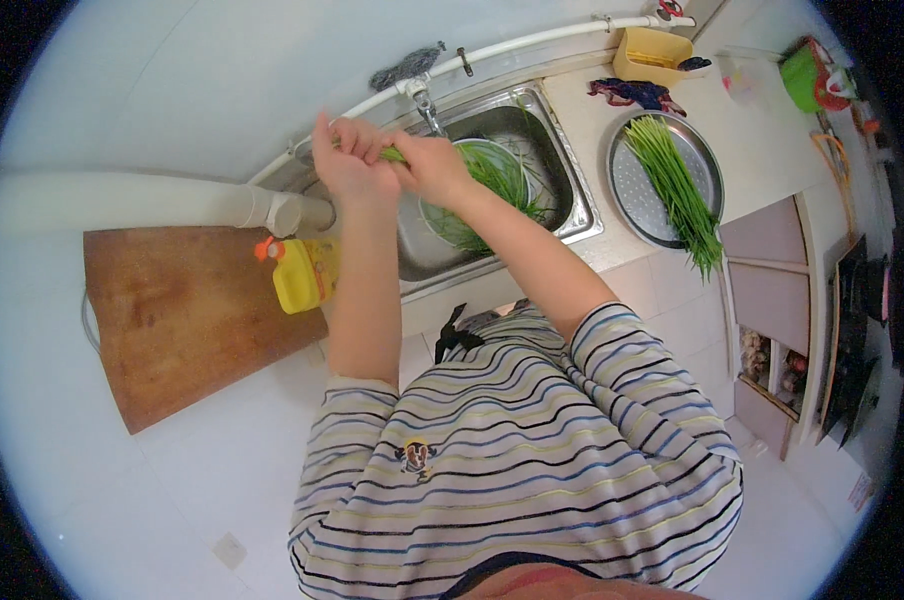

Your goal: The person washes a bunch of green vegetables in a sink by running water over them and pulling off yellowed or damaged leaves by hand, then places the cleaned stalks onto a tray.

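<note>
My left hand point(356, 159) and my right hand point(431, 166) meet above the left part of a stainless steel sink point(585, 196). Both are closed around a small bunch of green stalks point(392, 154), a short length of which shows between them. Below and to the right, loose long green leaves point(497, 176), like garlic chives, lie in a round pale basin point(431, 217) inside the sink. On the counter to the right, a bundle of the same greens point(673, 180) rests across a round perforated metal tray point(632, 191), its leaf tips hanging past the front rim.
A metal faucet point(426, 112) projects over the sink from a white wall pipe point(527, 46). Left stand a yellow jug point(298, 277) with an orange cap and a brown board point(196, 315). Behind the tray are a dark cloth point(638, 94) and a yellow plastic container point(650, 56).
</note>
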Motion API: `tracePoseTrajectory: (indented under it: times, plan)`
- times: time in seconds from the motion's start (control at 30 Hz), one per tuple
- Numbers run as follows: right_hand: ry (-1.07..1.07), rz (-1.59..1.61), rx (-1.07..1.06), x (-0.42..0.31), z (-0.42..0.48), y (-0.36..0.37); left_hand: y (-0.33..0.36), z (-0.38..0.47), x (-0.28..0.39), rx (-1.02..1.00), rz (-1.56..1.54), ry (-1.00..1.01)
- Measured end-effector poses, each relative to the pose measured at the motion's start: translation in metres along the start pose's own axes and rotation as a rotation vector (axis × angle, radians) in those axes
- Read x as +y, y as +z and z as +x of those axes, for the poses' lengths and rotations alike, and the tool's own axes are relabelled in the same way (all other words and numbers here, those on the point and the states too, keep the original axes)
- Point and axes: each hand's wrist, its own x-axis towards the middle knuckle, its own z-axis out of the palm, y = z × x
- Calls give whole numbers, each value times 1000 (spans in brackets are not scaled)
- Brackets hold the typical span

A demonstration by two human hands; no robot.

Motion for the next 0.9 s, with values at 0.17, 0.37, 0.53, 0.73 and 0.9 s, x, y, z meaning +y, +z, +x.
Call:
tracePoseTrajectory:
  times: [0.17, 0.37, 0.53, 0.73, 0.9]
  plan:
    - [57, -22, -111, 54, -32, 9, -7, 6, 31, -19, -32, 106]
    - [43, -178, -253, 111, -59, 5, -18, 5, 38, 64, 39, 111]
    - [373, -382, -352, 193, -112, -13, -14, 3, 99, 64, 124, 260]
    - [493, -545, -627, 219, -104, -13, -22, 3, 102, 22, 139, 276]
    - [190, 62, -355, 90, -34, -22, -20, -1, 55, 39, 130, 186]
